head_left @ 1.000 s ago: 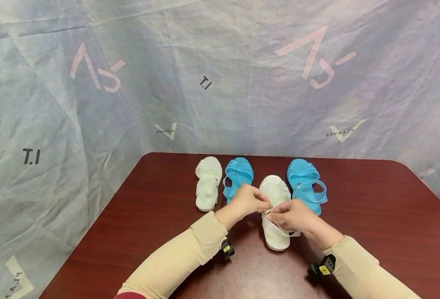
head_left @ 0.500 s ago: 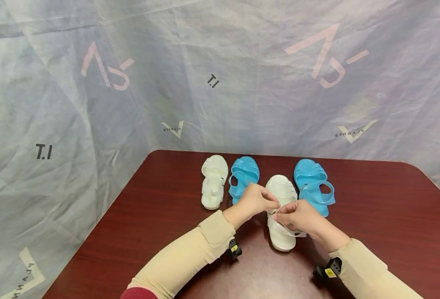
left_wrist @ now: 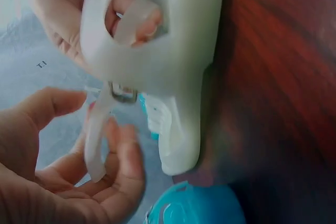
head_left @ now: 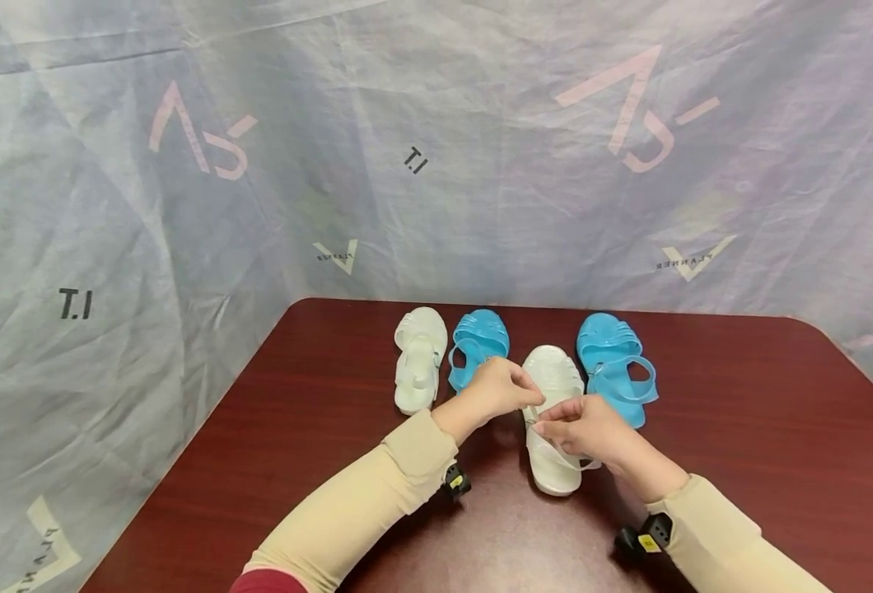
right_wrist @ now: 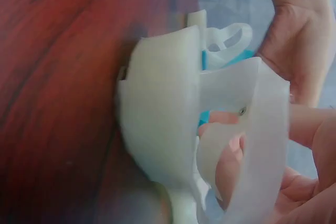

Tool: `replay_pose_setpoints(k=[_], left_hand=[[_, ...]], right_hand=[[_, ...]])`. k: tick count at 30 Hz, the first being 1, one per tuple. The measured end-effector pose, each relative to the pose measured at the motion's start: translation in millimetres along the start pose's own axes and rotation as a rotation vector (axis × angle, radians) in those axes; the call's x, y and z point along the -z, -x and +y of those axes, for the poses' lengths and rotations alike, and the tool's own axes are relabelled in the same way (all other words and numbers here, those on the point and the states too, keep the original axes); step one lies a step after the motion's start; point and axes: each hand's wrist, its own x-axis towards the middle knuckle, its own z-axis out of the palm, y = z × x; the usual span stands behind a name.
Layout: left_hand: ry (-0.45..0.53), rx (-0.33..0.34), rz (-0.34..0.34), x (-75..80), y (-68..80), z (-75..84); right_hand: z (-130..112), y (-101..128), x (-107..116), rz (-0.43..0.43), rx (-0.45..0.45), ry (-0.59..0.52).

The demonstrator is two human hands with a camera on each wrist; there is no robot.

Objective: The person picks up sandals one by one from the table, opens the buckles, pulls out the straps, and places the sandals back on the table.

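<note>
A white jelly sandal (head_left: 553, 478) lies sole down on the table between both hands, toe pointing away. My right hand (head_left: 588, 428) pinches its ankle strap near the small metal buckle (left_wrist: 124, 94); in the right wrist view its fingers show through the strap loop. Just above, my left hand (head_left: 499, 389) is beside the buckle. The left wrist view has the narrow strap end (left_wrist: 95, 145) hanging from the buckle, between the left thumb and bent fingers, with the thumb apart from them. Whether those fingers touch the strap end is unclear.
Another white sandal (head_left: 416, 387) and a blue sandal (head_left: 478, 331) stand to the left, the blue one partly behind the left hand. A second blue sandal (head_left: 605, 333) is at the right. The dark red table (head_left: 318, 387) meets a grey printed cloth (head_left: 436, 231) at the back.
The left fingertips have drawn slightly away from the right ones, and more of the strap by the buckle shows between them. The right hand and the sandal stay in place; the head view shifts a little.
</note>
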Motion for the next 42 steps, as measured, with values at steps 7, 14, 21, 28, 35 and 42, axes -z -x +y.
replay_pose_setpoints(k=[7,14,21,28,35,42], left_hand=[[-0.132,-0.048,-0.088,10.8,5.1,-6.9],[-0.043,-0.062,-0.169,7.5,8.4,-11.1],[0.202,0.042,-0.163,2.1,9.6,-19.6],[0.283,0.060,-0.135,-1.6,8.8,-23.1],[0.288,0.057,-0.110,-4.3,10.1,-23.1],[0.258,0.068,-0.093,-4.9,12.2,-24.7]], right_hand=[[-6.7,3.1,3.6,0.017,0.021,0.015],[-12.7,2.8,10.1,0.098,0.108,0.189],[-15.0,0.9,8.8,0.139,0.149,0.299],[-13.0,-3.4,6.3,0.106,0.147,0.245],[-17.1,-2.7,6.8,0.129,0.177,0.358],[-18.1,0.9,5.2,0.133,0.179,0.395]])
